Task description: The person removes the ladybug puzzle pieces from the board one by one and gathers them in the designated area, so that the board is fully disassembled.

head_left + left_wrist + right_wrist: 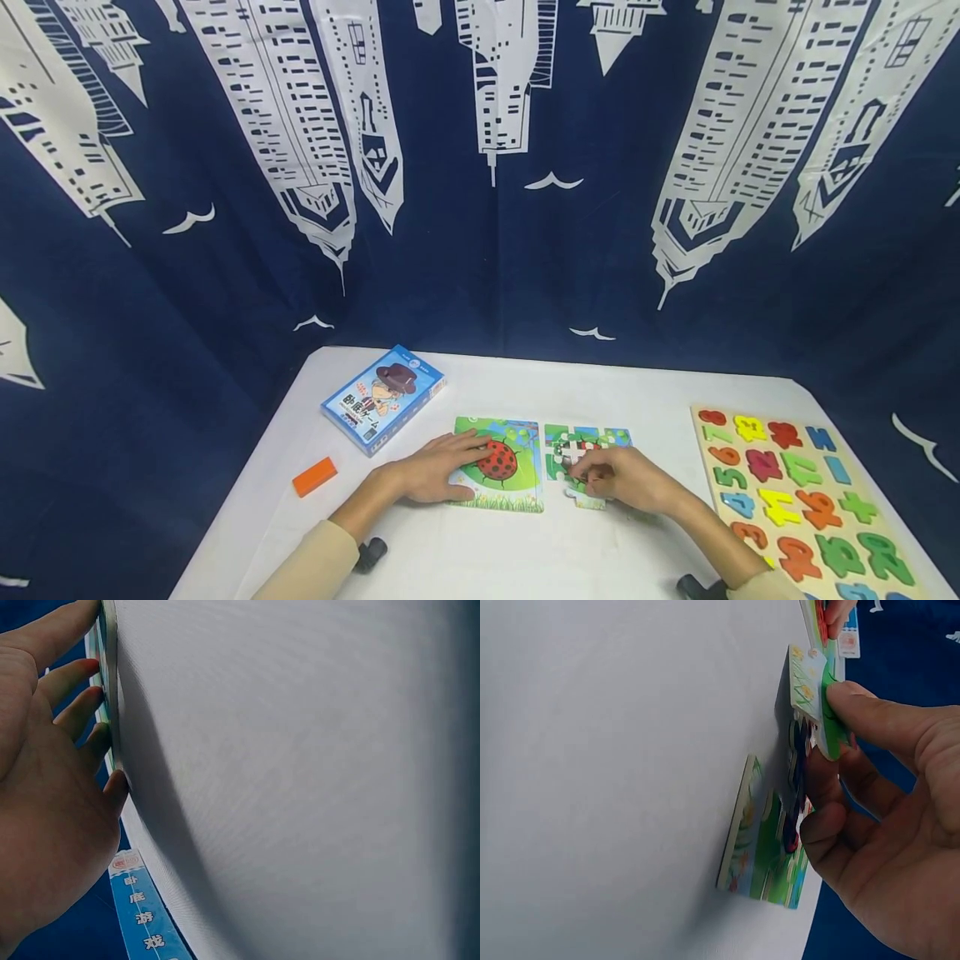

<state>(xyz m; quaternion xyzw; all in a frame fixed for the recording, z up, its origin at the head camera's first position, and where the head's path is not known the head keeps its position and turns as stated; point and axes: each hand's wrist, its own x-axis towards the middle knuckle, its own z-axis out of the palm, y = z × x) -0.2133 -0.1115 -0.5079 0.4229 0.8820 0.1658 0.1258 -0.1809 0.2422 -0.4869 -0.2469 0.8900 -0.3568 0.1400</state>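
My left hand [435, 468] rests on a square ladybug picture board [517, 502], fingers laid over its left side. In the left wrist view the fingers reach the board's edge and look nearly straight. To the right lies a partly assembled jigsaw [558, 435] with green leaves and bits of the ladybug. Above its lower part, my right hand [633, 481] pinches a puzzle piece [808, 686] between thumb and fingers. That piece shows yellow flowers and green grass and is tilted up in the right wrist view. More jigsaw pieces [744, 840] lie on the table below the hand.
A blue card-game box [382, 400] lies at the back left, with an orange block [314, 477] nearer me. At the right is a wooden number board [712, 467] full of coloured numerals. A navy curtain [450, 267] hangs behind the white table [480, 550].
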